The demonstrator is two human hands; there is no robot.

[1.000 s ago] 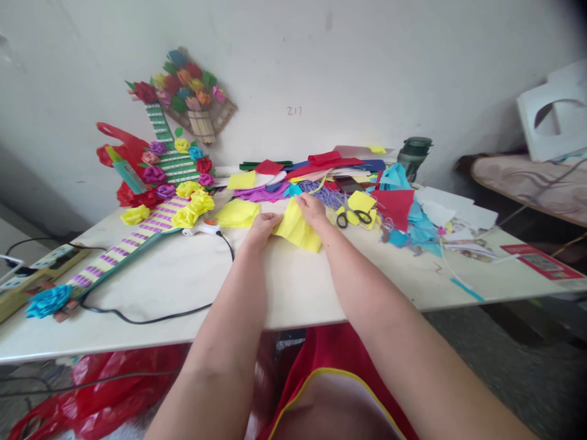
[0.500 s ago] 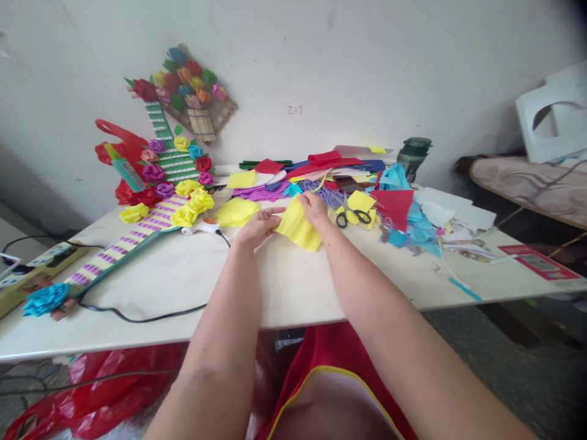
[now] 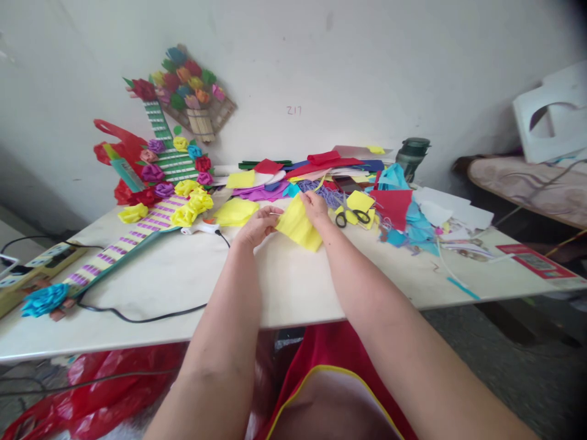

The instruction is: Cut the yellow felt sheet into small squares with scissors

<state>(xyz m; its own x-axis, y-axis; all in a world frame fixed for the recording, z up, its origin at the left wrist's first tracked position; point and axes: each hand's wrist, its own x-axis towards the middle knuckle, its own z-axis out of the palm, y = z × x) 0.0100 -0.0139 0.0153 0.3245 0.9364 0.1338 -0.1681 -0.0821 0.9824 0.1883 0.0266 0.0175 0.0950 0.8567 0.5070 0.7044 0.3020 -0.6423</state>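
Note:
A square of yellow crepe paper (image 3: 300, 225) is held tilted above the white table, between my two hands. My right hand (image 3: 315, 208) is closed on its top right edge. At the paper's left corner, my left hand (image 3: 260, 226) pinches with thumb and fingers. More yellow crepe paper (image 3: 236, 212) lies flat just beyond my left hand. Black-handled scissors (image 3: 353, 217) rest to the right of my right hand, by small yellow paper pieces (image 3: 360, 200). A white glue gun (image 3: 202, 228) with a black cord lies left of my left hand.
Left stands a guitar-shaped craft (image 3: 132, 238) covered with paper flowers. Along the wall lie stacked coloured papers (image 3: 270, 189) and a dark green bottle (image 3: 413, 157). Blue scraps (image 3: 419, 226) and white paper pieces (image 3: 458, 211) spread at right. A black cord (image 3: 137, 319) crosses the table's front left.
My left fingers have curled in slightly at the paper's left corner. The yellow paper and my right hand are almost unmoved.

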